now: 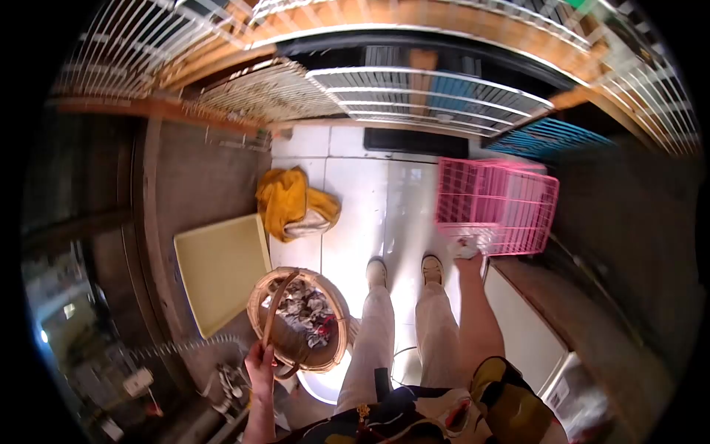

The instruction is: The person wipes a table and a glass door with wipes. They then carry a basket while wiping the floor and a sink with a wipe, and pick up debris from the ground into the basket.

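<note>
My left hand (260, 362) is closed around the curved handle (276, 307) of a round wicker basket (342, 307). Crumpled grey and white scraps (310, 307), with a bit of red among them, lie inside the basket. At the lower front corner of a pink wire cage (497, 200), my right hand (467, 257) is closed on a crumpled white wad (462, 245). Its fingers are partly hidden, and I cannot tell whether the wad is paper or cloth.
A mustard-yellow cloth (285, 203) lies on the white tiled floor (355, 192). Left of it, a cream tray (222, 274) leans at the wall. White wire racks (444, 92) and a blue grate (547, 139) line the far side. A white panel (518, 318) stands at right.
</note>
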The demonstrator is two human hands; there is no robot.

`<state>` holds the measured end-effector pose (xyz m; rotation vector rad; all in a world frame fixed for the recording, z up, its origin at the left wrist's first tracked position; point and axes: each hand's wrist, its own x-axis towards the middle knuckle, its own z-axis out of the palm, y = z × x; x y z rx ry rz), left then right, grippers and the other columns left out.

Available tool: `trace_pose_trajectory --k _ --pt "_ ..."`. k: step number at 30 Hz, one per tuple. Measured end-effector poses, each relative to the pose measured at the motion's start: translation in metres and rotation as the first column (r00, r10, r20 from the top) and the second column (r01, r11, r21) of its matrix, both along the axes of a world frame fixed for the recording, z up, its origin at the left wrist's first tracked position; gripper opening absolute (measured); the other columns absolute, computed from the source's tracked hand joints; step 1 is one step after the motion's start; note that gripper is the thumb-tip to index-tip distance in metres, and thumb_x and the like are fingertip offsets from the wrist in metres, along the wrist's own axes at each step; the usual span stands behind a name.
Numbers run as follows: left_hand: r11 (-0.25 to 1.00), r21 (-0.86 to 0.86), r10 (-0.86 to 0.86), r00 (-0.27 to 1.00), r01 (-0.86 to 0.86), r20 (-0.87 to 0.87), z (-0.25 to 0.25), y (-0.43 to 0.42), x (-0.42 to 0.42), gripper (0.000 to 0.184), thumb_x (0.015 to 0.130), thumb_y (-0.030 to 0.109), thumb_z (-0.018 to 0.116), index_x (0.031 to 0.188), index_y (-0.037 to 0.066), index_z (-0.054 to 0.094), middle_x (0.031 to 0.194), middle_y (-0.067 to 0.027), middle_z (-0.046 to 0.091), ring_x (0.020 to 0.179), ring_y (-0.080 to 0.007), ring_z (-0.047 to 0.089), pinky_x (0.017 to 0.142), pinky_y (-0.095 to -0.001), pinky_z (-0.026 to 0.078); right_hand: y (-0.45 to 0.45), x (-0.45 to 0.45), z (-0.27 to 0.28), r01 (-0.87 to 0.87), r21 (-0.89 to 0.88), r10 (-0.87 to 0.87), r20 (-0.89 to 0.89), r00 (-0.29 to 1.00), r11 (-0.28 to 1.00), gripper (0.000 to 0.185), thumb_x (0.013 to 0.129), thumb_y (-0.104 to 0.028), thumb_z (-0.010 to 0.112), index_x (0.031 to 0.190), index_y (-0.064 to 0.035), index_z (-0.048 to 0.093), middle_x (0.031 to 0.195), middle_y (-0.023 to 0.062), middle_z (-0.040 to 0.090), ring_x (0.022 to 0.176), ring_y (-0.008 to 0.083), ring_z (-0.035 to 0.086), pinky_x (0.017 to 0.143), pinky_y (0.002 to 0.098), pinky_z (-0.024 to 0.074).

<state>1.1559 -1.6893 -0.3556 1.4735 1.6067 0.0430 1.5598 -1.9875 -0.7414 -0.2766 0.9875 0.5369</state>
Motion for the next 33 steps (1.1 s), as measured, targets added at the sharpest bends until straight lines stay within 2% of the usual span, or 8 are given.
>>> trace_pose_trajectory --k 3,4,6,12,17,26,28,33 --pt "0.99 -0.085 0.115 0.991 -0.109 0.07 0.006 0.013 -0.013 0.016 0.088 0.009 0.057 0.1 -0.002 0.059 0.07 0.0023 0.055 0.058 -0.0045 0.047 0.051 -0.0196 0.039 -0.019 0.034 -0.007 -0.09 0.122 0.062 0.219 0.974 0.988 0.029 0.086 -0.026 0.041 0.097 -0.0067 0.059 0.09 0.0095 0.064 0.08 0.0241 0.061 0.071 0.0401 0.0513" --pt "0.986 -0.085 0.148 0.988 -0.143 0.053 0.008 0.018 -0.006 0.017 0.088 0.01 0.057 0.101 -0.002 0.059 0.071 0.0029 0.054 0.058 -0.0045 0.047 0.052 -0.0193 0.039 -0.003 0.052 0.011 -0.045 -0.37 0.106 0.146 0.984 0.928 0.034 0.087 -0.029 0.04 0.105 -0.007 0.058 0.099 0.0089 0.063 0.088 0.0262 0.06 0.076 0.0426 0.0504" --pt "0.978 -0.088 0.193 0.981 -0.19 0.032 0.006 0.029 -0.011 0.018 0.089 0.012 0.056 0.101 -0.001 0.059 0.07 0.0028 0.054 0.057 -0.0045 0.047 0.052 -0.0197 0.038 0.044 0.086 0.089 0.031 -0.501 0.045 0.139 0.989 0.865 0.041 0.089 -0.034 0.036 0.113 -0.0074 0.056 0.109 0.0095 0.06 0.1 0.0304 0.056 0.089 0.0473 0.0448" --pt "0.956 -0.074 0.29 0.95 -0.283 0.119 -0.025 -0.023 -0.04 0.016 0.088 0.01 0.058 0.099 -0.002 0.059 0.068 0.0045 0.051 0.057 -0.0035 0.044 0.052 -0.0183 0.036 -0.034 0.099 0.026 -0.34 -0.521 0.408 0.018 0.913 0.783 0.055 0.087 -0.062 0.032 0.108 -0.0194 0.06 0.096 0.004 0.062 0.096 0.0277 0.057 0.083 0.0463 0.0453" --pt "0.921 -0.046 0.39 0.917 -0.387 0.081 -0.036 -0.034 -0.048 0.012 0.086 0.01 0.06 0.095 0.002 0.06 0.067 0.0063 0.049 0.056 -0.002 0.041 0.05 -0.0176 0.034 0.018 0.042 0.075 -0.584 -0.531 0.545 -0.249 0.8 0.614 0.033 0.085 -0.026 0.05 0.112 -0.008 0.056 0.109 0.0108 0.057 0.1 0.0298 0.056 0.085 0.0473 0.0483" --pt "0.833 -0.093 0.554 0.822 -0.546 0.132 -0.022 0.002 -0.12 0.018 0.087 0.011 0.059 0.102 0.0 0.058 0.068 0.0063 0.048 0.058 -0.0024 0.04 0.05 -0.0172 0.035 0.182 -0.056 0.053 -0.828 -0.553 0.963 -0.261 0.06 -0.098 0.029 0.081 -0.023 0.062 0.097 0.001 0.063 0.084 0.0082 0.063 0.072 0.0196 0.06 0.063 0.0331 0.0493" --pt "0.83 -0.087 0.557 0.827 -0.551 0.074 -0.02 0.001 -0.133 0.016 0.086 0.008 0.058 0.099 -0.001 0.059 0.068 0.0057 0.049 0.058 -0.0031 0.042 0.051 -0.0177 0.035 0.23 -0.07 0.038 -0.377 -0.774 0.849 -0.378 -0.369 -0.508 0.023 0.08 -0.02 0.061 0.084 0.0032 0.064 0.071 0.0083 0.063 0.061 0.0206 0.059 0.058 0.031 0.0495" --pt "0.744 -0.11 0.663 0.749 -0.659 -0.007 -0.035 0.007 -0.135 0.016 0.083 0.006 0.059 0.096 -0.002 0.06 0.065 0.0036 0.049 0.058 -0.0042 0.041 0.051 -0.02 0.036 0.376 -0.122 -0.018 0.188 -0.962 0.541 -0.267 -0.797 -0.198 0.018 0.074 -0.002 0.057 0.088 -0.0074 0.067 0.087 0.005 0.063 0.079 0.0172 0.061 0.071 0.0276 0.0486"
